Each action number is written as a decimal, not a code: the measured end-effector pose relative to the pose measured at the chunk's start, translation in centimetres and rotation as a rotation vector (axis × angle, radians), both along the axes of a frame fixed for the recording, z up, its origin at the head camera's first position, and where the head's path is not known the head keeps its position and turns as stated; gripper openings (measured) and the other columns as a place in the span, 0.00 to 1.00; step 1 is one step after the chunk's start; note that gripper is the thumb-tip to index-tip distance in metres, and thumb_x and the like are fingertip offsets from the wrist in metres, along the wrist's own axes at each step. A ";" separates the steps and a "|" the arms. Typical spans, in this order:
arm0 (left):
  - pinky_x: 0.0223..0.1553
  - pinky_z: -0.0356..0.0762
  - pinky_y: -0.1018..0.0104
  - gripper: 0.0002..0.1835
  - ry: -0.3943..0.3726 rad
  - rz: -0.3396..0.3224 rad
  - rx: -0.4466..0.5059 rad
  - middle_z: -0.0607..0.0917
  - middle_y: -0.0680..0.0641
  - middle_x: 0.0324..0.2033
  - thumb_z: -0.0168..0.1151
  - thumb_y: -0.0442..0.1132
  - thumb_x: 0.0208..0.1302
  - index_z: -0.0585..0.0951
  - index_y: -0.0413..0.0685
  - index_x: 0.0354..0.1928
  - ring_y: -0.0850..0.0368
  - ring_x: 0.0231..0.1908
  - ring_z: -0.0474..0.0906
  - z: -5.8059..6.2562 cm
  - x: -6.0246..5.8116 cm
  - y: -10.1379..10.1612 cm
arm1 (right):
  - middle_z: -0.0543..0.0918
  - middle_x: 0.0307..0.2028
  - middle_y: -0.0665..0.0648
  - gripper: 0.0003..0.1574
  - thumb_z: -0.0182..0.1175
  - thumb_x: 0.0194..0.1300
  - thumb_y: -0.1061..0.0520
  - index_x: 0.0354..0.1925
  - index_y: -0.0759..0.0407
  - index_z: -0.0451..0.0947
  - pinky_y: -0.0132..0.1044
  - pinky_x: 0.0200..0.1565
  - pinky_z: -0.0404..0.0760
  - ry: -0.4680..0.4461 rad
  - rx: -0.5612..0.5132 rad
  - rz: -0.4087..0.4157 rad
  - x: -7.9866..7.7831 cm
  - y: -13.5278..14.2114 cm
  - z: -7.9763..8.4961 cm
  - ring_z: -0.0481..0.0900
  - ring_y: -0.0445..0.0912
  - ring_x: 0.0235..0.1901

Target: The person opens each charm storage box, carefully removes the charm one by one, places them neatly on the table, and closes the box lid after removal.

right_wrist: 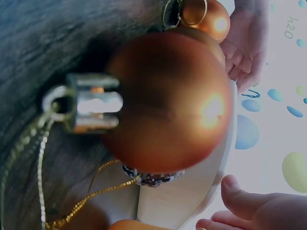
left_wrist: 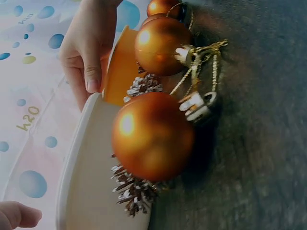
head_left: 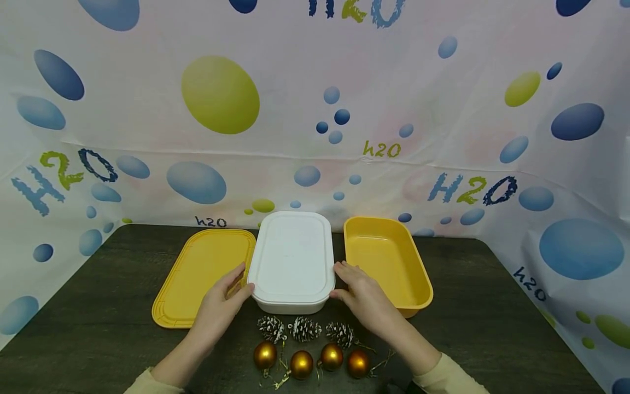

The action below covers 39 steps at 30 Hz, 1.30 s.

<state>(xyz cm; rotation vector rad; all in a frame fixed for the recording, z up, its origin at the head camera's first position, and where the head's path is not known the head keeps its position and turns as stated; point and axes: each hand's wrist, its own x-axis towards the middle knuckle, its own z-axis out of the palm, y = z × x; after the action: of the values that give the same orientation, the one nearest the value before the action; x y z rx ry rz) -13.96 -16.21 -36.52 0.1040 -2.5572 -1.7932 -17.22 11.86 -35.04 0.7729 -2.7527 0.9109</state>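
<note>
A white lidded plastic container (head_left: 291, 257) stands in the middle of the table. My left hand (head_left: 222, 301) is at its left side, thumb right at the lid's near-left corner and fingers fairly straight. At the opposite side, my right hand (head_left: 366, 298) has its fingertips and thumb along the lid's right edge. In the left wrist view the right thumb (left_wrist: 92, 79) points down at the lid's rim. The right wrist view shows my left hand (right_wrist: 244, 48) at the container's far end, partly behind the ornaments.
Left of the container lies a flat yellow lid (head_left: 204, 279); right of it stands an open yellow container (head_left: 389, 262). In front are pine cones (head_left: 304, 329) with white tips and several gold ball ornaments (head_left: 302, 365) with string loops. A printed curtain (head_left: 295, 109) hangs behind the table.
</note>
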 end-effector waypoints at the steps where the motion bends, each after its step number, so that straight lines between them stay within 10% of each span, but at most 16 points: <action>1: 0.63 0.62 0.52 0.32 0.007 0.007 -0.002 0.64 0.37 0.67 0.58 0.44 0.68 0.62 0.38 0.69 0.42 0.67 0.59 0.1 0.0 -0.1 | 0.73 0.60 0.68 0.35 0.67 0.57 0.60 0.60 0.72 0.71 0.54 0.62 0.63 -0.007 -0.005 -0.007 0.0 0.1 0.1 0.67 0.59 0.62; 12: 0.48 0.74 0.59 0.12 0.055 0.071 -0.195 0.83 0.46 0.45 0.57 0.39 0.69 0.80 0.41 0.50 0.53 0.46 0.76 0.1 0.4 -1.7 | 0.66 0.66 0.64 0.45 0.68 0.58 0.48 0.67 0.65 0.65 0.56 0.65 0.56 -0.080 -0.010 -0.071 0.0 2.7 0.7 0.60 0.59 0.67; 24: 0.29 0.71 0.67 0.02 0.115 -0.097 -0.499 0.76 0.53 0.26 0.64 0.32 0.57 0.82 0.44 0.33 0.60 0.28 0.70 -1.2 0.3 -3.2 | 0.55 0.71 0.66 0.61 0.66 0.54 0.34 0.72 0.63 0.54 0.66 0.62 0.54 -0.124 -0.021 -0.153 0.5 7.9 1.0 0.51 0.63 0.69; 39: 0.26 0.69 0.69 0.07 0.142 -0.249 -0.548 0.73 0.54 0.23 0.72 0.32 0.49 0.82 0.45 0.30 0.64 0.24 0.66 -1.7 0.1 -3.8 | 0.41 0.72 0.72 0.73 0.71 0.50 0.36 0.73 0.71 0.39 0.74 0.57 0.48 -0.163 0.061 -0.272 0.9 12.6 0.7 0.37 0.67 0.70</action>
<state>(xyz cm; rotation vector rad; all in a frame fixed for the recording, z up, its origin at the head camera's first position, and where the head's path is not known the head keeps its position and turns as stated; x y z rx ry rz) -13.83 -19.97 -38.17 -0.3482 -2.9389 -1.0325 -16.27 24.50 -34.30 0.3305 -2.9404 0.8714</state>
